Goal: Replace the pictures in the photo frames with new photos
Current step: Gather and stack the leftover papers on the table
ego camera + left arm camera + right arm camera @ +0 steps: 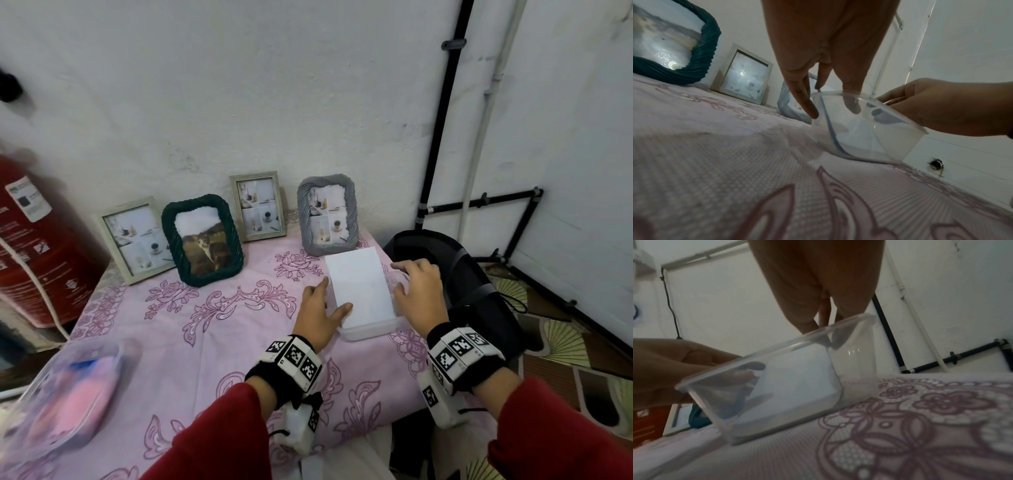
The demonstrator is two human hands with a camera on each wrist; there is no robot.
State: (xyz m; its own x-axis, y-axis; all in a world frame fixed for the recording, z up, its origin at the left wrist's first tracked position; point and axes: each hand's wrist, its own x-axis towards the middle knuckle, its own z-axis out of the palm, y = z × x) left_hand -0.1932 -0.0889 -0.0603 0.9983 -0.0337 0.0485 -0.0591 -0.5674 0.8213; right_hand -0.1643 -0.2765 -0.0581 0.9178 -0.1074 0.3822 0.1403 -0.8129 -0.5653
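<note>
A stack of white photos (361,286) stands tilted in a clear tub (368,330) near the table's (219,329) right edge, just before the grey frame (327,216). The left hand (318,313) pinches the stack's left edge; the right hand (419,294) grips the tub's right rim. Three more frames line the back edge: green (202,240) and two pale wooden ones (132,238) (257,205).
</note>
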